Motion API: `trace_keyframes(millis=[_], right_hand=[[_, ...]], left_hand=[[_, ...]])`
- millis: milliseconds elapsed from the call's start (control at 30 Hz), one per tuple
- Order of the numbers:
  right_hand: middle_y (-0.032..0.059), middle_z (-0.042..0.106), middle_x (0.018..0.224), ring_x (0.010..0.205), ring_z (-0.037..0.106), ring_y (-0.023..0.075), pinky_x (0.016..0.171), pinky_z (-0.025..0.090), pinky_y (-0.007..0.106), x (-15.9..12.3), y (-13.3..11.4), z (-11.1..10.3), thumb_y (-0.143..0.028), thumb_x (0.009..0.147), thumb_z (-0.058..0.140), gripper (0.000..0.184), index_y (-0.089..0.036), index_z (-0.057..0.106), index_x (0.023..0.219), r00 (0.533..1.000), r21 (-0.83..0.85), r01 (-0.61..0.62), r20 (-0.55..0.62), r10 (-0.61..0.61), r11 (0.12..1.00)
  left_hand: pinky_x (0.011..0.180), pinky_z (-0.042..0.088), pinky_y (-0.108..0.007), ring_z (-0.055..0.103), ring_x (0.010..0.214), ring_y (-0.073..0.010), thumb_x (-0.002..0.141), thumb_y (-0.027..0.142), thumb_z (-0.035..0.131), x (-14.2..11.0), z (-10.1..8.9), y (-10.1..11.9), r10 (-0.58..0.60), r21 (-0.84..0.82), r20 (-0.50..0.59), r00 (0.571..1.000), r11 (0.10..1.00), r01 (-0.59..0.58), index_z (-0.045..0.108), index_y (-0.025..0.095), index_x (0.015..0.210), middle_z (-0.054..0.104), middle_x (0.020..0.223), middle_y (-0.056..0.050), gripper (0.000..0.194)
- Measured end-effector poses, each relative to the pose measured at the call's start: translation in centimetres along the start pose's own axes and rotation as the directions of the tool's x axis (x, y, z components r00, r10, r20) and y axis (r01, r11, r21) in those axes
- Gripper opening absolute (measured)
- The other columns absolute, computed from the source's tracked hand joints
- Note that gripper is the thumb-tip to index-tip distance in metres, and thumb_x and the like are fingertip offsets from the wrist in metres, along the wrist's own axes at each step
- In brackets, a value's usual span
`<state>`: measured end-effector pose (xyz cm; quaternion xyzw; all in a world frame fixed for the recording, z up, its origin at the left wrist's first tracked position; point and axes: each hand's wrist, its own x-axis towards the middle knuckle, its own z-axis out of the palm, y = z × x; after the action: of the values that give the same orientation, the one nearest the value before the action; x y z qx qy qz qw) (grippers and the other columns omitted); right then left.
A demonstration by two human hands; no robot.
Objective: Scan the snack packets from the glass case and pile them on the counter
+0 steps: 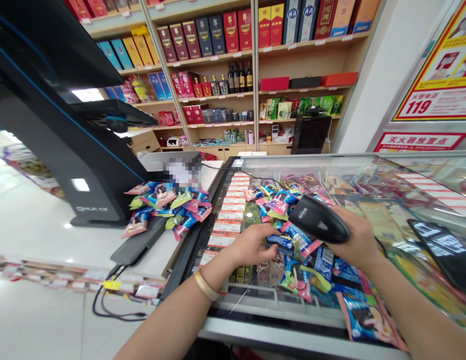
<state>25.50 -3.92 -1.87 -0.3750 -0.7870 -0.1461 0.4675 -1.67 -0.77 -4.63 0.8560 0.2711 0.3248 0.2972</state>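
Across the silver-framed glass table (311, 344), my right hand (358, 237) wraps one black plastic barcode scanner (319, 219); my left hand (257, 245), half-curled, pinches one shiny blue packet (281, 243) among two heaps of glossy blue-and-pink packets (370, 320). Nudging could slide the nearest off the front edge; overlap prevents counting them all
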Motion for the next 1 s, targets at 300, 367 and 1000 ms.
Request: trace_keyframes(millis=[300, 367, 1000], right_hand=[[0.0046, 0.07, 0.076, 0.067, 0.07, 0.0214, 0.058, 0.054, 0.031, 0.1, 0.0, 0.1, -0.023, 0.082, 0.066, 0.008, -0.023, 0.066, 0.091, 1.0, 0.036, 0.019, -0.012, -0.019, 0.999], [0.0047, 0.07, 0.076, 0.068, 0.07, 0.0217, 0.058, 0.054, 0.031, 0.1, 0.0, 0.1, -0.02, 0.082, 0.064, 0.011, -0.022, 0.065, 0.092, 0.999, 0.04, 0.032, -0.008, -0.032, 0.999], [0.006, 0.071, 0.079, 0.07, 0.069, 0.0215, 0.061, 0.054, 0.03, -0.5, 0.0, 0.3, -0.019, 0.08, 0.061, 0.014, -0.021, 0.069, 0.091, 0.993, 0.01, -0.006, 0.114, 0.004, 1.0]], left_hand=[[0.054, 0.059, -0.026, 0.073, 0.069, -0.0177, 0.072, 0.045, 0.082, 0.6, -1.1, -0.8, -0.548, -0.824, -0.102, 0.83, 0.515, 0.238, 0.064, 0.017, 0.103, 0.073, 0.087, -0.003, 0.045], [0.057, 0.061, -0.025, 0.074, 0.072, -0.0172, 0.067, 0.039, 0.088, 0.8, -1.1, -0.9, -0.588, -0.889, -0.13, 0.799, 0.426, 0.169, 0.063, 0.017, 0.102, 0.074, 0.089, -0.003, 0.048], [0.069, 0.066, -0.031, 0.077, 0.088, -0.0213, 0.063, 0.038, 0.093, 1.1, -1.1, -0.6, -0.628, -0.902, -0.206, 0.75, 0.419, 0.104, 0.064, 0.017, 0.106, 0.076, 0.097, -0.004, 0.057]])
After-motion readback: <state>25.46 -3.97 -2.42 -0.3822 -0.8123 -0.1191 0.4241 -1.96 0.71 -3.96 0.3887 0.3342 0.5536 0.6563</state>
